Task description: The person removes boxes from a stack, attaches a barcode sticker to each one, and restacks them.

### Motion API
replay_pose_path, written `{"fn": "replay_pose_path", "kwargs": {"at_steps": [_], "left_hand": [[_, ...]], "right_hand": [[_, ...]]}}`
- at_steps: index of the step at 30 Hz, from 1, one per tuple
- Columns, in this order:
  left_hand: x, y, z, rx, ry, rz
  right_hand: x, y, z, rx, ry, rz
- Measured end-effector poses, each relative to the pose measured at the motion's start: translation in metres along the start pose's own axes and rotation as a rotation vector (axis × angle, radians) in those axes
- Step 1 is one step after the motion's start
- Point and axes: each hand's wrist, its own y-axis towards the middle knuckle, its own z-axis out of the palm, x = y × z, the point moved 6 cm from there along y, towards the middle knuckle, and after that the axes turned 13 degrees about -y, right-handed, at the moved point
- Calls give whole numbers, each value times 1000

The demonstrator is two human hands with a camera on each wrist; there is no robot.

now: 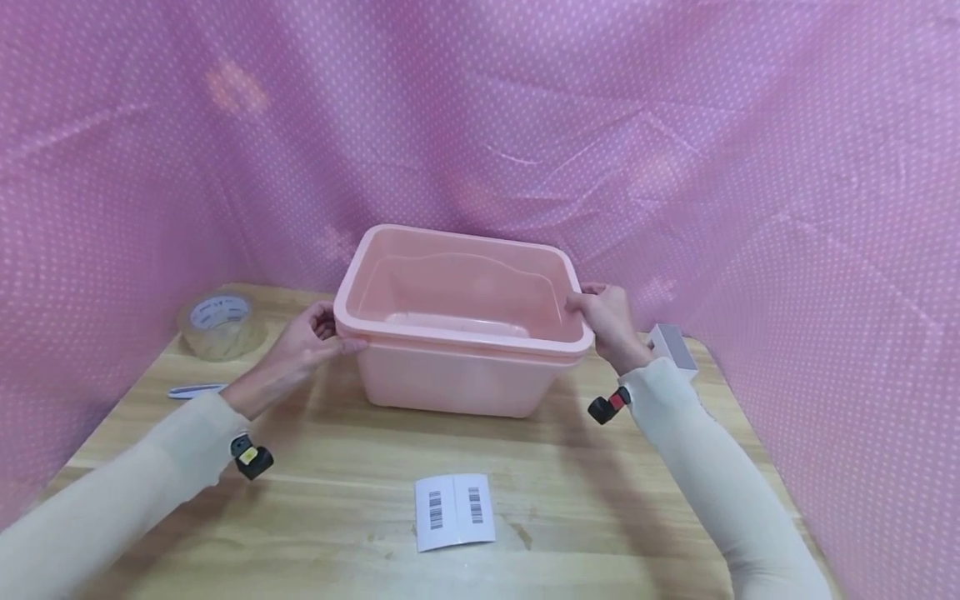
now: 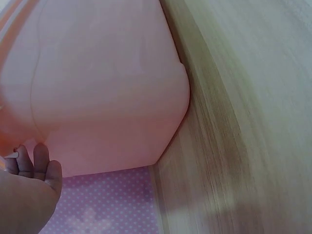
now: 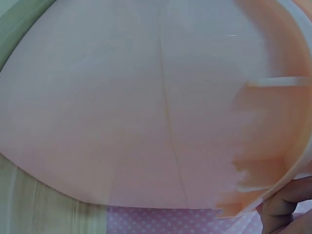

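A pink plastic storage bin [image 1: 457,375], open at the top, is at the back middle of the table, with a double-edged rim. Its inside shows only bare pink walls and floor. At the left end my left hand [image 1: 315,335] grips the rim, thumb along the front, fingers curled under the edge; these curled fingers [image 2: 41,161] also show in the left wrist view. My right hand [image 1: 609,321] pinches the right end of the rim, thumb over the top and fingers outside. In the right wrist view, the bin's side wall [image 3: 97,112] fills most of the picture.
A roll of clear tape [image 1: 221,327] stands at the back left, with a slim white-and-blue tool [image 1: 197,391] before it. A white label sheet with two barcodes [image 1: 454,512] lies in front. A grey-white box [image 1: 673,348] sits behind my right wrist. Pink dotted curtains [image 1: 480,125] enclose the table.
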Motion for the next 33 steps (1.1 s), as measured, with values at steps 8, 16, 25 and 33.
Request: {"fn": "replay_pose_path", "kwargs": {"at_steps": [8, 16, 25, 33], "left_hand": [[1, 2, -2, 7, 44, -17], [1, 3, -7, -24, 81, 11], [1, 1, -4, 4, 66, 15], [3, 2, -8, -2, 72, -18]], "right_hand": [[-1, 3, 1, 23, 88, 68], [2, 1, 1, 15, 80, 38], [1, 2, 0, -22, 128, 35], [2, 1, 3, 7, 149, 61]]}}
